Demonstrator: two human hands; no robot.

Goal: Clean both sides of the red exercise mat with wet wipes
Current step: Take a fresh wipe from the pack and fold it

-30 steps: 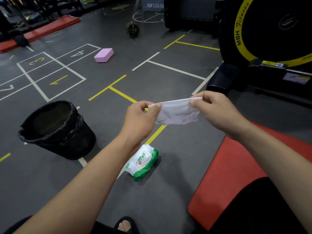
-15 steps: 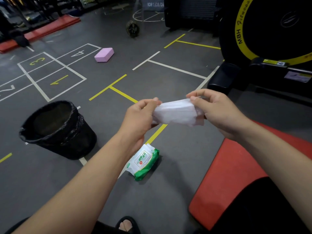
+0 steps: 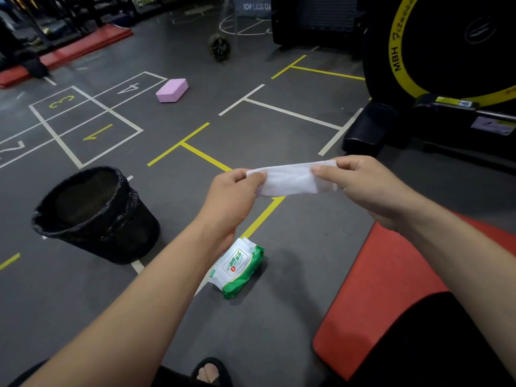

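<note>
Overhead, left hand (image 3: 229, 199), right hand (image 3: 371, 188) pinch wipe (image 3: 293, 180) taut; grey gym floor (image 3: 279, 121) (taped lines), red mat (image 3: 385, 283) right.

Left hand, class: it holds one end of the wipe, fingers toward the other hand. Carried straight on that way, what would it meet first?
The left hand would likely meet the wet wipe bunching up first, then the right hand gripping its far end; depth is uncertain.
</note>
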